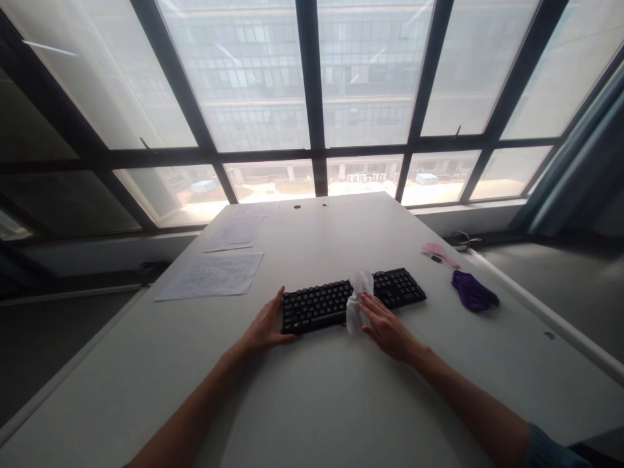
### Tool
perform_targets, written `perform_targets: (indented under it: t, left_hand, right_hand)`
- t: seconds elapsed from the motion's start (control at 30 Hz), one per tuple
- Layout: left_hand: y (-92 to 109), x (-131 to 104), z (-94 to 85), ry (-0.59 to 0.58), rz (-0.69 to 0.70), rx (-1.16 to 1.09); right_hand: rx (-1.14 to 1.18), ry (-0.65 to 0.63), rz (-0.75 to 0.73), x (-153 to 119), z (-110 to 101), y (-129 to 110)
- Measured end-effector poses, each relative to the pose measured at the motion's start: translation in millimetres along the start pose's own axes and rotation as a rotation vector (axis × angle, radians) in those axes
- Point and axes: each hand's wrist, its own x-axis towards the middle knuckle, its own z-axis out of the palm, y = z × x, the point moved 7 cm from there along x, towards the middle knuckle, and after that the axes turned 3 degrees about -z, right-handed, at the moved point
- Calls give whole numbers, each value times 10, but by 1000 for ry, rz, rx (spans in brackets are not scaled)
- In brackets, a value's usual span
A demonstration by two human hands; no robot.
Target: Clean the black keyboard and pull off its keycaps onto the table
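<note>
A black keyboard (319,304) lies slightly askew on the white table. My left hand (266,325) grips its left end, with the thumb along the front edge and the fingers at the left side. Across the keys, right of the middle, a crumpled white tissue (359,286) hangs over the front edge. My right hand (385,328) presses on this tissue, fingers fairly straight and close together, and holds it against the keyboard. The tissue and fingers hide some of the keys.
Written paper sheets (209,276) lie on the table (302,403) at the left. To the right are a pink hairbrush-like item (441,253), a small black object (431,257) and a purple cloth (472,291). Large windows (258,78) stand beyond the far edge.
</note>
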Motion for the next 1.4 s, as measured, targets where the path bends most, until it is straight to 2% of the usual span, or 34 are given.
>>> perform_targets:
  t: [0.2, 0.37, 0.53, 0.63, 0.77, 1.0, 1.1, 1.27, 1.4]
  left_hand:
    - [-9, 2, -1, -7, -12, -12]
    - [-6, 5, 0, 2, -7, -8]
    - [-11, 4, 10, 0, -9, 7]
    - [-19, 8, 10, -10, -11, 21]
    - [-21, 13, 7, -15, -6, 43]
    - [-1, 11, -17, -3, -11, 43]
    - [2, 11, -19, -3, -3, 50]
    - [14, 15, -14, 2, 10, 61]
    - [22, 13, -12, -3, 1, 56]
  right_hand:
    - [-182, -36, 193, -68, 55, 288]
    - [-280, 71, 342, -116, -21, 453]
    - [-414, 235, 613, -329, -240, 893]
    - [-424, 258, 707, -465, -286, 1138]
    - [-390, 216, 688, -483, -207, 1188]
    - [-308, 107, 458, -271, -54, 857]
    - [-338, 106, 507, -299, -97, 935]
    - [-391, 152, 684, -457, -194, 1259]
    - [-367, 140, 652, -452, -165, 1256]
